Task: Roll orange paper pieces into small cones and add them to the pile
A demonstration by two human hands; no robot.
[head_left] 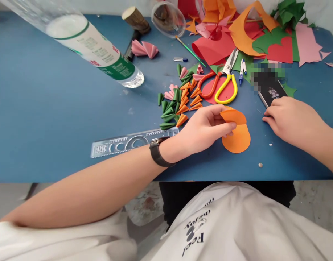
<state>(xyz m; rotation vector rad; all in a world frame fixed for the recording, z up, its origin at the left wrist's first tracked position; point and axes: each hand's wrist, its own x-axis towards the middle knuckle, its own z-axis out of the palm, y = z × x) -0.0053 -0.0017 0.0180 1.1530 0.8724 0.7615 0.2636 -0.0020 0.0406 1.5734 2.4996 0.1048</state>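
My left hand [204, 128] pinches an orange paper circle [236, 137] on the blue table [60, 119], folding its upper part over; a dark watch sits on that wrist. My right hand [290, 117] rests to the right with its fingers curled at the near end of a black phone [271, 90], touching it. Whether those fingers hold anything small is not visible. A heap of small folded paper cones [180, 101] in green, orange and pink lies just beyond my left hand.
Yellow-and-orange scissors [223, 81] lie behind the circle. A clear plastic ruler [128, 141] sits left of my wrist. A water bottle [95, 47] stands at the back left. Coloured paper scraps [250, 36], pens [242, 69], a clear cup [168, 18] fill the far right.
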